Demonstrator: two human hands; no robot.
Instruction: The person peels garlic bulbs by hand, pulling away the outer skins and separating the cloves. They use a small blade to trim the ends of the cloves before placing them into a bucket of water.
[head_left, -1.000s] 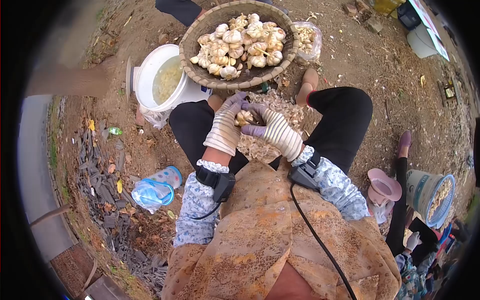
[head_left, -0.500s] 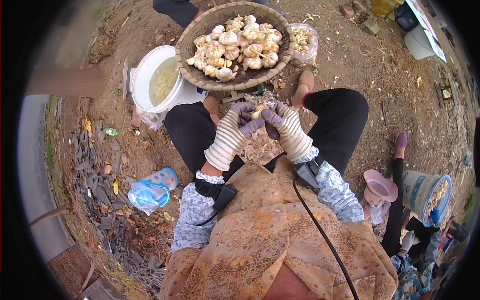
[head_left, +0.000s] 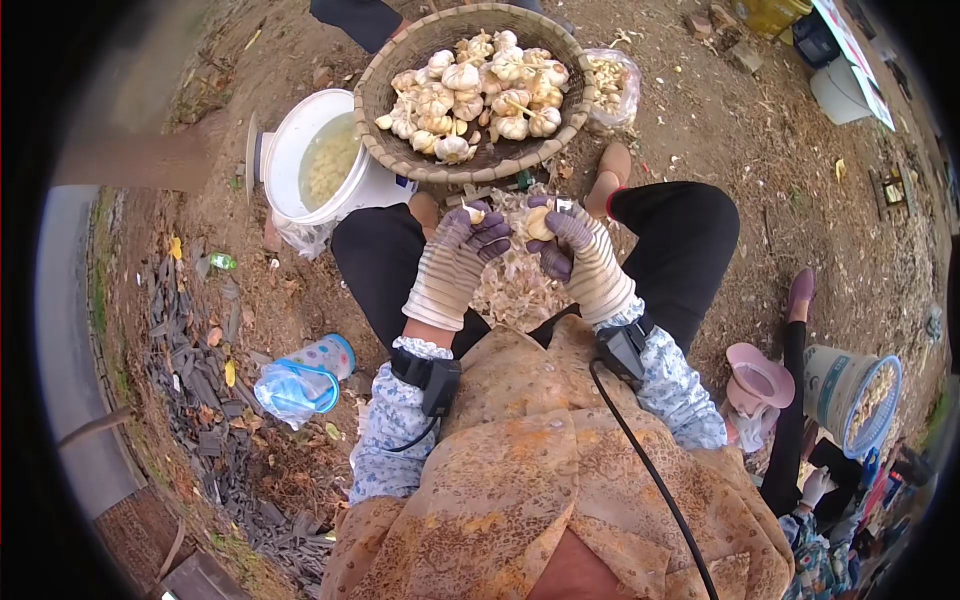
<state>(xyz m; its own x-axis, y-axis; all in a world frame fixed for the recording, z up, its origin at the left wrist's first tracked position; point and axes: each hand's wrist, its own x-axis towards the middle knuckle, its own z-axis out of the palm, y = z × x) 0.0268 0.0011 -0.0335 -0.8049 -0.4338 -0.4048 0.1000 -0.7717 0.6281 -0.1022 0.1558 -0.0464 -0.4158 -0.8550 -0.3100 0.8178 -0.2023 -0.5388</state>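
Note:
Both my hands wear striped gloves with purple fingers. My left hand pinches a small garlic clove between thumb and fingertips. Apart from it, my right hand is closed around a larger piece of garlic. A small pale, shiny thing shows at the right fingertips, too little visible to name. Under the hands, between my knees, lies a heap of garlic skins. Just beyond, a woven basket holds many whole garlic bulbs.
A white bucket with peeled cloves in water stands left of the basket. At its right lies a plastic bag of cloves. A blue-handled container lies at left. Another person's leg, a pink hat and a bucket are at right.
My hands were together on one piece of garlic and have now moved apart. A small clove is now in the left hand, while the larger piece stays in the right.

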